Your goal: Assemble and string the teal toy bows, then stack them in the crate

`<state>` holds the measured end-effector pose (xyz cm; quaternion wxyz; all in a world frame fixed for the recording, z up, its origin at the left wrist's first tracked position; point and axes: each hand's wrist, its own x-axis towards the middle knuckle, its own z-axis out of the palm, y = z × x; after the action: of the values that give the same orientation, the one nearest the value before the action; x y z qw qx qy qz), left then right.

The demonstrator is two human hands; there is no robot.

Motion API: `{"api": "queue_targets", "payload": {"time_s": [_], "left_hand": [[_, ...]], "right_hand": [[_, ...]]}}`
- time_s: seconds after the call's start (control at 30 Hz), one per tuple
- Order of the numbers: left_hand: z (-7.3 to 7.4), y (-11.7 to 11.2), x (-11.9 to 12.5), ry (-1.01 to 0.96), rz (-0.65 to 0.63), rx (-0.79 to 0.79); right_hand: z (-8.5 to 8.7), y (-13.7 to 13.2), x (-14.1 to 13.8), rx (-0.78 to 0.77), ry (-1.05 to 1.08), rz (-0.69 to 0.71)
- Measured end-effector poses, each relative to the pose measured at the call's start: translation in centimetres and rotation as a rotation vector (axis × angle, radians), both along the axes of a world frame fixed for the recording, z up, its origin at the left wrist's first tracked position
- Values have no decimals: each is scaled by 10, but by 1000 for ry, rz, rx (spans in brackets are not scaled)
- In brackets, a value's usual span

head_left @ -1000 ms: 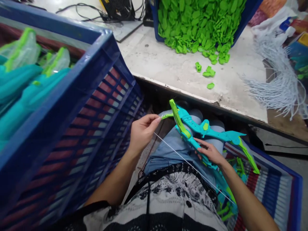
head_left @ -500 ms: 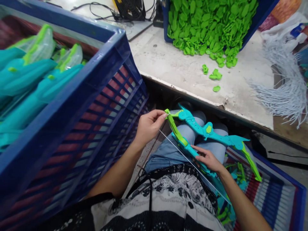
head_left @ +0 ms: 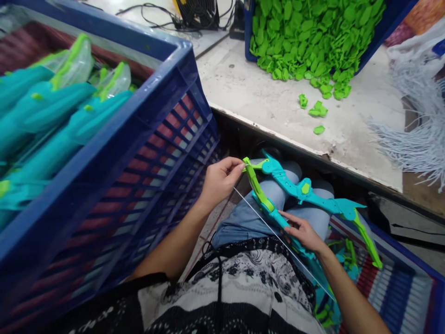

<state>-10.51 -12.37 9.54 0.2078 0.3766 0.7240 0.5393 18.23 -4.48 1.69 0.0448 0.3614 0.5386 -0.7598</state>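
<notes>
Two teal and lime-green toy bows lie across my lap. My left hand (head_left: 219, 182) pinches a white string (head_left: 271, 234) at the green tip of the nearer bow (head_left: 267, 206). The string runs taut down to the right toward that bow's far end. My right hand (head_left: 303, 232) rests on the middle of the nearer bow, fingers curled over its teal grip. The second bow (head_left: 313, 197) lies just behind it, over my knees.
A big blue crate (head_left: 114, 153) full of bagged teal bows stands at my left. A worn white table (head_left: 278, 102) ahead carries a blue bin spilling small green parts (head_left: 313, 37) and a bundle of white strings (head_left: 417, 134). More bow parts lie on a striped mat (head_left: 396, 278) at right.
The view has drifted so everything sits a little further right. My left hand has moved closer to the bow's green tip, still pinching the string. The right hand stays on the grip.
</notes>
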Motion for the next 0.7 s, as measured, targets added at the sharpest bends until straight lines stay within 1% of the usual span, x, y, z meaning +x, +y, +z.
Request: {"api": "queue_targets", "payload": {"time_s": [0.2, 0.3, 0.37, 0.47, 0.53, 0.6, 0.63, 0.7], "left_hand": [[2, -3, 12, 102, 64, -11], [1, -3, 16, 106, 93, -12], [0, -2, 16, -4, 82, 15], [-1, 0, 11, -331, -30, 79], [0, 1, 7, -500, -93, 96], [0, 1, 4, -576, -101, 97], [0, 1, 3, -595, -95, 101], [-1, 0, 4, -610, -86, 119]], "right_hand": [[0, -2, -1, 38, -13, -4], [1, -4, -1, 68, -20, 1], [1, -5, -1, 100, -27, 11], [0, -9, 1, 178, -47, 36], [-1, -12, 3, 256, -52, 56], [1, -14, 5, 380, -40, 83], [4, -13, 5, 477, -35, 92], [13, -8, -3, 740, -5, 86]]}}
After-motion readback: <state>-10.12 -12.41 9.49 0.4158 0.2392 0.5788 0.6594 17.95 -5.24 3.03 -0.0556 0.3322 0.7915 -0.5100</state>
